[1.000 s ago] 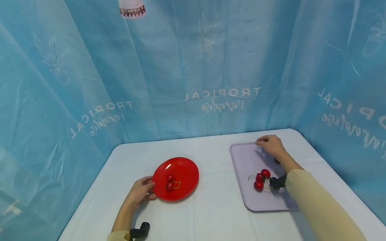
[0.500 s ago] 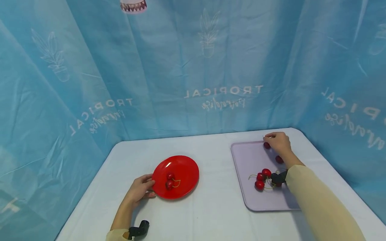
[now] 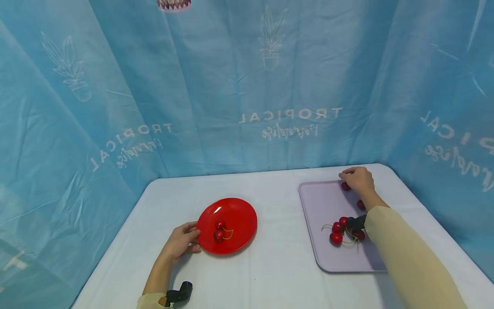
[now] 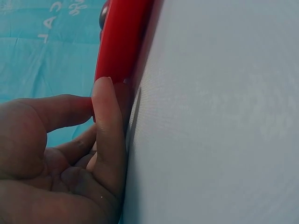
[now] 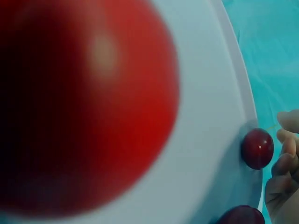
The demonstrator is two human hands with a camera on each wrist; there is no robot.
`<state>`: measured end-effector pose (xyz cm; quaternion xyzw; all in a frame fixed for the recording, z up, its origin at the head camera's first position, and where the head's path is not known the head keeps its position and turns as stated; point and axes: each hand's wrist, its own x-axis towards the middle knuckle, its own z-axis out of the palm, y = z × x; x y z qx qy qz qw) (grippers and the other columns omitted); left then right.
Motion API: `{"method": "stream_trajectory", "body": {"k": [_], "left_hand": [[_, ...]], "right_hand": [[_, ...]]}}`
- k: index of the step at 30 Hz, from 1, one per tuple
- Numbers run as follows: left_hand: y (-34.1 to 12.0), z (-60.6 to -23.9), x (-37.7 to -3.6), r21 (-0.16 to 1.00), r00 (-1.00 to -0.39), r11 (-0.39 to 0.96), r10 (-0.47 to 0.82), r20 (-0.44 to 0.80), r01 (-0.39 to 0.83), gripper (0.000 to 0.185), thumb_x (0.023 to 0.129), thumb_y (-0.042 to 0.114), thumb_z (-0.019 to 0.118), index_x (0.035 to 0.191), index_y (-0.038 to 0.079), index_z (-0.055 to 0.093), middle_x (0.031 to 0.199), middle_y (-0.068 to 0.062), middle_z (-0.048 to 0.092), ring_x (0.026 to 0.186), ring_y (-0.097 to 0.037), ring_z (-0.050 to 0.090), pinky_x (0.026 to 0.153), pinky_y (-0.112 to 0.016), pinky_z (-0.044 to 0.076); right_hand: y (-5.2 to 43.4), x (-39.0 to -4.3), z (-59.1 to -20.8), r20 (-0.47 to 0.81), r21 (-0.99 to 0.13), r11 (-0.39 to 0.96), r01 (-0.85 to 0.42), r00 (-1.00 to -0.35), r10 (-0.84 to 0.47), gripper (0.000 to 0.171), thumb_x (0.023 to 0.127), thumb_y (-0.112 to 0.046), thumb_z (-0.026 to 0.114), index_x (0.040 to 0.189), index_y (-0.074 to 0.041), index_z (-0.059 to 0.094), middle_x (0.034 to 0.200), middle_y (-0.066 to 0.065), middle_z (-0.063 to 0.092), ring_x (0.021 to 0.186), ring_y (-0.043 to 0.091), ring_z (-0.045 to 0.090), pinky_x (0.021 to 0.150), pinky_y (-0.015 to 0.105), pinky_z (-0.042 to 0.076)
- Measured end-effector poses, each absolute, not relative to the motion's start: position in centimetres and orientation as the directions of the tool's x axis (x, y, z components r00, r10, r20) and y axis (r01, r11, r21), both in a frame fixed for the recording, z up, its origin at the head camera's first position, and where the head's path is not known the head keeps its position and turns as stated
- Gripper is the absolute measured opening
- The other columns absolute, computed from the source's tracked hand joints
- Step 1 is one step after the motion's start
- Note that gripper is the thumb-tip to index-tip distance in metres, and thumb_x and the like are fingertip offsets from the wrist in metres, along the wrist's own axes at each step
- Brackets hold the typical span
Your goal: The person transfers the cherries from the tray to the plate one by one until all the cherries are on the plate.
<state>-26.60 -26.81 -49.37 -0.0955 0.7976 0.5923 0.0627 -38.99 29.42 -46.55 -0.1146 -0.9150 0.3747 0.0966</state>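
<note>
While the left hand (image 3: pixel 180 243) grips the near-left rim of the red plate (image 3: pixel 239 214) between thumb and curled fingers (image 4: pixel 106 122), the right hand (image 3: pixel 358 179) sits at the far edge of the lilac tray (image 3: pixel 320 201). Plate lies flat on the white table (image 3: pixel 270 274), left of centre, with two cherries (image 3: pixel 220 231) on it, touching each other, stems attached.

Right hand: fingers curled down, fingertips pinched together above a single cherry (image 3: pixel 345 186) near the tray's far-right corner. The wrist view shows that cherry (image 5: pixel 257 148) lying on the tray just beside the fingertips (image 5: pixel 289 122), with a thin stem running toward them; cannot tell whether the stem is actually pinched.

Another loose cherry (image 3: pixel 360 204) lies on the tray beside the right wrist. A cluster of cherries (image 3: pixel 339 232) with stems sits mid-tray, close to the beige sleeve (image 3: pixel 405 262). A big blurred cherry (image 5: pixel 79 107) fills most of the right wrist view.

Tray is on the table's right side, well apart from the plate. A blue curtain (image 3: pixel 247 86) surrounds the table.
</note>
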Motion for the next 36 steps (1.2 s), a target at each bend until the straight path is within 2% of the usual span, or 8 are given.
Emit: {"method": "stream_trajectory", "body": {"k": [12, 21, 27, 36], "left_hand": [[-26.6, -49.3, -26.6, 0.932, -0.972, 0.274, -0.089, -0.219, -0.236, 0.046, 0.093, 0.015, 0.062, 0.135, 0.004, 0.049, 0.119, -0.018, 0.059, 0.078, -0.026, 0.064, 0.067, -0.036, 0.058], [-26.3, -49.4, -26.4, 0.933, -0.970, 0.267, -0.089, -0.225, -0.241, 0.044, 0.093, 0.014, 0.062, 0.134, 0.003, 0.050, 0.119, -0.019, 0.059, 0.077, -0.025, 0.064, 0.066, -0.036, 0.058], [-26.3, -49.4, -26.3, 0.933, -0.972, 0.272, -0.084, -0.221, -0.236, 0.045, 0.093, 0.015, 0.062, 0.134, 0.003, 0.050, 0.119, -0.018, 0.059, 0.077, -0.025, 0.064, 0.067, -0.036, 0.058], [-26.7, -48.9, -26.6, 0.938, -0.975, 0.266, -0.065, -0.214, -0.223, 0.046, 0.093, 0.017, 0.063, 0.134, 0.002, 0.049, 0.118, -0.018, 0.059, 0.076, -0.024, 0.063, 0.067, -0.035, 0.058]], "right_hand": [[29.6, -39.5, -46.7, 0.094, -0.688, 0.709, 0.156, -0.949, 0.300, 0.041, 0.092, -0.033, 0.060, 0.109, 0.005, 0.065, 0.103, 0.023, 0.063, 0.095, 0.040, 0.056, 0.073, 0.049, 0.047], [30.2, -39.6, -47.7, 0.074, -0.668, 0.723, 0.176, -0.951, 0.300, 0.038, 0.092, -0.030, 0.058, 0.110, 0.002, 0.067, 0.107, 0.024, 0.063, 0.099, 0.042, 0.055, 0.076, 0.051, 0.047], [30.2, -39.5, -47.9, 0.081, -0.681, 0.715, 0.157, -0.955, 0.286, 0.037, 0.092, -0.029, 0.058, 0.109, 0.002, 0.067, 0.104, 0.023, 0.064, 0.095, 0.039, 0.056, 0.074, 0.049, 0.047], [29.9, -39.6, -46.2, 0.119, -0.717, 0.690, 0.101, -0.957, 0.264, 0.041, 0.092, -0.032, 0.061, 0.111, 0.005, 0.066, 0.105, 0.024, 0.062, 0.097, 0.038, 0.052, 0.079, 0.051, 0.047]]}}
